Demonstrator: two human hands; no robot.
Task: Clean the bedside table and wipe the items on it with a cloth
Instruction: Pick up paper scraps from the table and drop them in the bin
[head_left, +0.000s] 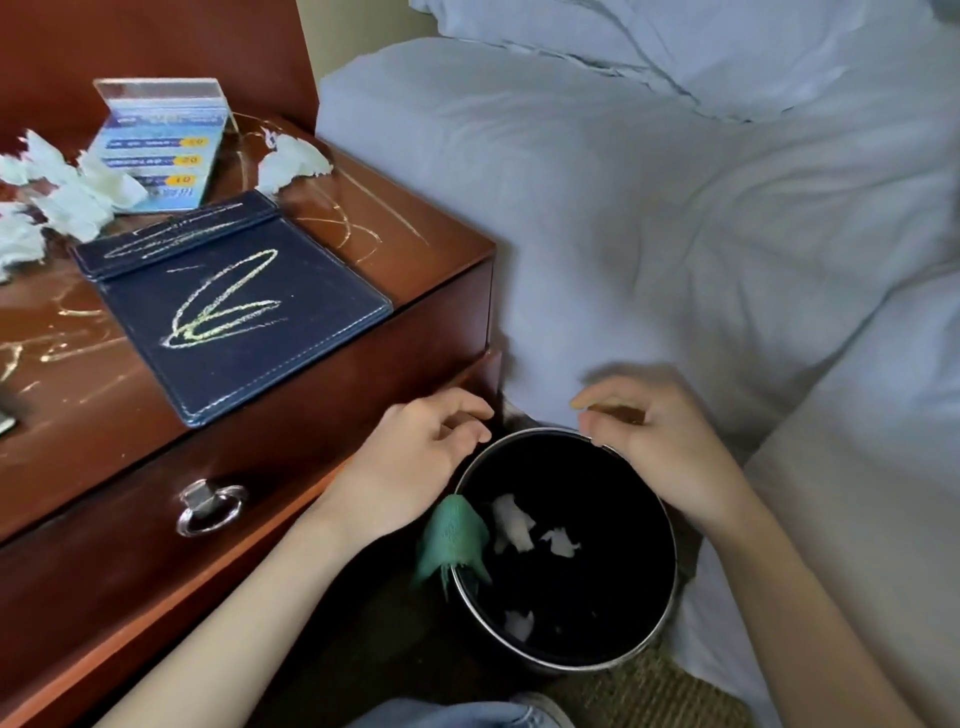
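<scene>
Fig. Head view, bedside cleaning. The bedside table (363, 228) stands left of the bed (675, 234); its red-brown top carries yellowish scribble marks. On it: a dark-blue folder (234, 306), also scribbled; an acrylic card stand (161, 150) behind it; crumpled tissue scraps (78, 192) at the left edge and one more scrap (293, 163) near the back right corner. A drawer w/ ring pull (210, 509) sits in the table front.

On the floor, betw. table and bed, a round black bin (639, 644) w/ metal rim holds several white scraps. The green cloth (454, 540) hangs over the bin's left rim, just below the left wrist.

The left hand (415, 457) lies at the bin's left rim, fingers loosely curled; whether they grip the rim cannot be told. The right hand (660, 447) sits over the far-right rim, fingers bent, thumb and forefinger close together; a pinch on the rim or on nothing cannot be told.

Handling, est.: cloth is soft, light, limp; best gathered in a bunch at the draped part, then folded to a pad for wiping. Tissues are near weightless and tear easily; pinch gently, several at once. Folder looks stiff, flat, prob. slick; lift by an overhanging edge. Card stand is rigid, likely brittle; hold by its sides, support while wiping.
</scene>
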